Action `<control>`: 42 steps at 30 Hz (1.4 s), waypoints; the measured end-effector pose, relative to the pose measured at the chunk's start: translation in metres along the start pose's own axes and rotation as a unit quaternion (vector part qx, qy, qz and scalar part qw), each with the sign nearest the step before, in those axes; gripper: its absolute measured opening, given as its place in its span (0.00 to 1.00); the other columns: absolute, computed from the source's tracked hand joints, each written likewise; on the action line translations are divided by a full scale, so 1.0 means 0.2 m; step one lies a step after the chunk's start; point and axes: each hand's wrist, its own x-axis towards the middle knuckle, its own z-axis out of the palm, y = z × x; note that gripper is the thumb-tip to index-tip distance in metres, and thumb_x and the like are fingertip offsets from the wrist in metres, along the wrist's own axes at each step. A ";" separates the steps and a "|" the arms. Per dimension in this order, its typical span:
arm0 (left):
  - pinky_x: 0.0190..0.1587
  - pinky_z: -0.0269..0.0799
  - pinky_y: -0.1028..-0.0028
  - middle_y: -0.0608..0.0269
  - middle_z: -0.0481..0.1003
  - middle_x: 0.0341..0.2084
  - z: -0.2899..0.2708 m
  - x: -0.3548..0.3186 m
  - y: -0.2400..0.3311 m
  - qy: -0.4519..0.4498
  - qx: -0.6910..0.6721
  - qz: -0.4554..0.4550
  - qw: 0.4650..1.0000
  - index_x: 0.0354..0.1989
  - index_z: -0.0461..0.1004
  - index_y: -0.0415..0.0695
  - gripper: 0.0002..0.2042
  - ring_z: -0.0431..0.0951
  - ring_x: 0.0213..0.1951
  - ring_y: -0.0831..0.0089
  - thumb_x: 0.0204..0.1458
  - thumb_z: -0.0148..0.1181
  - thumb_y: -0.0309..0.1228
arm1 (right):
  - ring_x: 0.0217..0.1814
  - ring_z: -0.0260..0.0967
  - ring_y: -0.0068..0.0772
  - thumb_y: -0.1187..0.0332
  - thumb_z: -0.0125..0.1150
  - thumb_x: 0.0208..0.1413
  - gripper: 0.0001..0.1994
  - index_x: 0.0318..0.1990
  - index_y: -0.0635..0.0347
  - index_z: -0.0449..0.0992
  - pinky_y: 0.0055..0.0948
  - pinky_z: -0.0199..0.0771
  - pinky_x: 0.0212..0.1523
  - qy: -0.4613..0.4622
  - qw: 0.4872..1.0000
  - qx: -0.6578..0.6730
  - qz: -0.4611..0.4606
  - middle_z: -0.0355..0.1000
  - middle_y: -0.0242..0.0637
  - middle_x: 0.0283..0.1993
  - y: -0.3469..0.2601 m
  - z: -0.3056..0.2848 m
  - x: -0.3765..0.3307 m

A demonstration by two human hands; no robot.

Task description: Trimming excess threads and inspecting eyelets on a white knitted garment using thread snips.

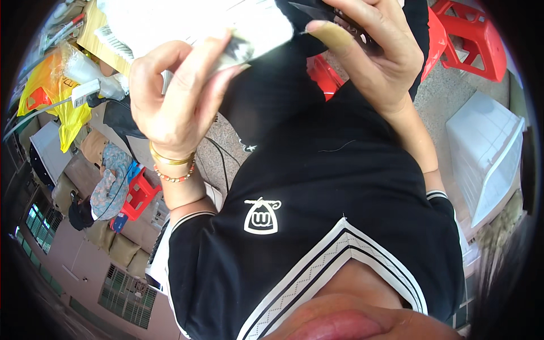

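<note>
My left hand [170, 93], with gold bangles and a beaded bracelet at the wrist, is raised at the upper left. Its thumb and fingers pinch a small, blurred grey-and-dark piece [240, 52] whose kind I cannot make out. Behind it lies a bright, washed-out white surface [266, 22]. At the upper right is my right hand [377, 54], its thumb wrapped in a tan covering. Its fingers curl around a dark tool with a pointed blade [310, 10]; the hand and the frame edge hide the rest. The blade points toward the white surface, apart from the piece.
Red plastic stools [473, 42] stand at the upper right, above a white bin [481, 147]. To the left are a yellow plastic bag [71, 122], a white power strip [85, 92] and trailing cables. Another person in a patterned top [113, 178] is near a red stool [139, 194].
</note>
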 end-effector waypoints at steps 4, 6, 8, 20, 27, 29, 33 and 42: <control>0.35 0.70 0.76 0.61 0.73 0.30 -0.03 0.10 -0.01 -0.025 -0.086 -0.098 0.991 0.40 0.79 0.40 0.10 0.74 0.31 0.71 0.48 0.66 0.26 | 0.33 0.61 0.22 0.75 0.71 0.46 0.21 0.50 0.67 0.76 0.17 0.60 0.31 -0.016 0.999 -0.037 0.011 0.67 0.36 0.37 -0.03 -0.05 0.02; 0.41 0.68 0.78 0.61 0.75 0.33 -0.04 0.15 -0.03 -0.028 -0.295 -0.224 0.929 0.39 0.76 0.33 0.08 0.73 0.34 0.75 0.57 0.57 0.26 | 0.34 0.64 0.21 0.79 0.70 0.41 0.21 0.48 0.68 0.77 0.17 0.64 0.32 0.006 0.988 -0.086 -0.130 0.69 0.39 0.40 0.09 -0.06 0.02; 0.46 0.66 0.79 0.64 0.77 0.37 -0.06 0.18 -0.03 -0.002 -0.455 -0.338 0.824 0.44 0.76 0.33 0.10 0.74 0.39 0.78 0.59 0.56 0.26 | 0.32 0.62 0.21 0.78 0.72 0.39 0.23 0.48 0.68 0.78 0.17 0.62 0.30 0.003 0.988 -0.052 -0.147 0.68 0.37 0.38 0.10 -0.06 0.03; 0.40 0.61 0.84 0.69 0.71 0.32 0.01 0.31 -0.06 -0.105 -0.462 -0.279 0.835 0.39 0.73 0.31 0.11 0.67 0.36 0.83 0.62 0.50 0.30 | 0.30 0.64 0.23 0.76 0.73 0.40 0.21 0.47 0.66 0.78 0.19 0.64 0.29 -0.004 0.981 -0.101 -0.165 0.68 0.36 0.38 0.11 -0.03 0.18; 0.50 0.65 0.80 0.59 0.76 0.43 -0.01 0.37 -0.11 -0.119 -0.537 -0.384 0.742 0.47 0.74 0.31 0.16 0.74 0.45 0.77 0.58 0.56 0.33 | 0.28 0.64 0.13 0.75 0.67 0.50 0.10 0.39 0.65 0.73 0.13 0.63 0.31 0.008 0.958 0.150 0.243 0.69 0.24 0.29 0.18 -0.09 0.18; 0.46 0.67 0.74 0.62 0.73 0.42 -0.04 0.49 -0.08 -0.288 -0.549 -0.401 0.674 0.50 0.70 0.38 0.20 0.72 0.44 0.76 0.54 0.60 0.37 | 0.26 0.65 0.11 0.73 0.66 0.52 0.07 0.36 0.64 0.75 0.13 0.63 0.29 0.039 0.954 0.229 0.188 0.71 0.23 0.29 0.16 -0.09 0.21; 0.45 0.67 0.69 0.62 0.71 0.43 -0.02 0.51 -0.17 -0.372 -0.442 -0.263 0.773 0.52 0.71 0.42 0.20 0.69 0.46 0.76 0.52 0.62 0.37 | 0.18 0.51 0.12 0.72 0.60 0.58 0.11 0.24 0.55 0.70 0.17 0.49 0.22 0.117 0.948 0.263 0.138 0.60 0.20 0.19 0.18 -0.27 0.26; 0.58 0.62 0.77 0.56 0.74 0.50 0.02 0.38 -0.21 -0.198 -0.540 -0.279 0.769 0.55 0.70 0.34 0.18 0.72 0.54 0.74 0.56 0.54 0.24 | 0.20 0.50 0.11 0.68 0.58 0.60 0.06 0.32 0.59 0.73 0.13 0.47 0.20 0.116 0.917 0.350 0.152 0.62 0.24 0.23 0.29 -0.36 0.25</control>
